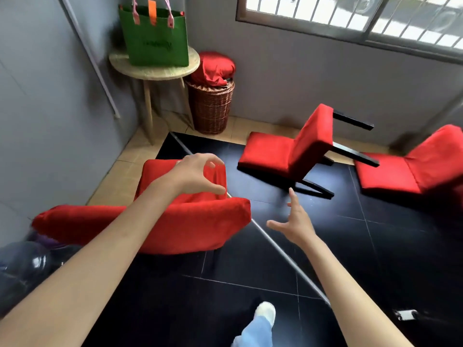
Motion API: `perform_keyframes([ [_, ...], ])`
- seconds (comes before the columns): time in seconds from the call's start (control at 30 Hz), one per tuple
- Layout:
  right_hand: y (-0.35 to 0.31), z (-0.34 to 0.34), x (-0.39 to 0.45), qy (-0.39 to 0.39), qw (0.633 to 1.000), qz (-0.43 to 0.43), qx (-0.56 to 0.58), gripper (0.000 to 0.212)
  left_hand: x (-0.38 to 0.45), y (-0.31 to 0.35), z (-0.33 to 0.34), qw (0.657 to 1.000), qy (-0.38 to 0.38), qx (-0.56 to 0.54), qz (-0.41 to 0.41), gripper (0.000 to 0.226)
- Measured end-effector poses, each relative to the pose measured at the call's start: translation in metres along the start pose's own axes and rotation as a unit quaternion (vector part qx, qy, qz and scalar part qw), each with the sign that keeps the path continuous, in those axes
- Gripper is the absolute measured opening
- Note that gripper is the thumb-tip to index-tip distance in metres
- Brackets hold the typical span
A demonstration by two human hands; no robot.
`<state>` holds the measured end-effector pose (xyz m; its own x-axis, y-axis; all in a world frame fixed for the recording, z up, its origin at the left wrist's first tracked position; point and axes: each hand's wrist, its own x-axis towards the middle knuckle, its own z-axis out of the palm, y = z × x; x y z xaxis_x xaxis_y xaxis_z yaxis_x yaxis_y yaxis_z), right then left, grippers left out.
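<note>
A red upholstered chair (160, 226) stands right in front of me on the black tiled floor (325, 259). My left hand (198, 175) hovers over its far cushion with fingers and thumb curved in a wide claw. I cannot see them closing on the fabric. My right hand (295, 221) is in the air to the right of the chair, fingers spread, holding nothing. A second red chair (288, 151) lies tipped over farther back, its black legs pointing right. A third red chair (426, 164) lies at the right edge.
A round wooden side table (120, 62) in the left corner carries a green bag (155, 41). Beside it stands a wicker basket (211, 108) topped by a red cushion (215, 67). A thin metal rod (283, 254) lies diagonally on the floor. My foot (264, 314) is below.
</note>
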<state>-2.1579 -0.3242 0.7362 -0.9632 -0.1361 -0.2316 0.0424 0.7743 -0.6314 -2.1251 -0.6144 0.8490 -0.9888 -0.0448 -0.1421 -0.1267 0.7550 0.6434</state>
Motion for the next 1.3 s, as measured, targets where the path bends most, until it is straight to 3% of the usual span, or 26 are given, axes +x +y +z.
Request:
perform_keyframes([
  [0.2,0.054,-0.059,0.058,-0.007,0.998,0.047,0.043,0.109,0.091,0.058,0.055,0.999,-0.015,0.007,0.032,0.057],
  [0.53,0.109,-0.141,0.196,-0.033,0.994,0.072,0.073,0.103,0.232,0.102,0.128,0.998,-0.021,0.036,-0.039,0.057],
  [0.97,0.071,-0.135,0.381,-0.116,0.989,0.058,0.076,0.097,0.397,0.040,0.112,0.992,-0.002,-0.005,-0.128,0.055],
  [1.3,0.045,-0.128,0.524,-0.115,0.973,0.170,0.102,0.086,0.523,-0.020,0.107,0.977,-0.075,0.009,-0.198,0.059],
])
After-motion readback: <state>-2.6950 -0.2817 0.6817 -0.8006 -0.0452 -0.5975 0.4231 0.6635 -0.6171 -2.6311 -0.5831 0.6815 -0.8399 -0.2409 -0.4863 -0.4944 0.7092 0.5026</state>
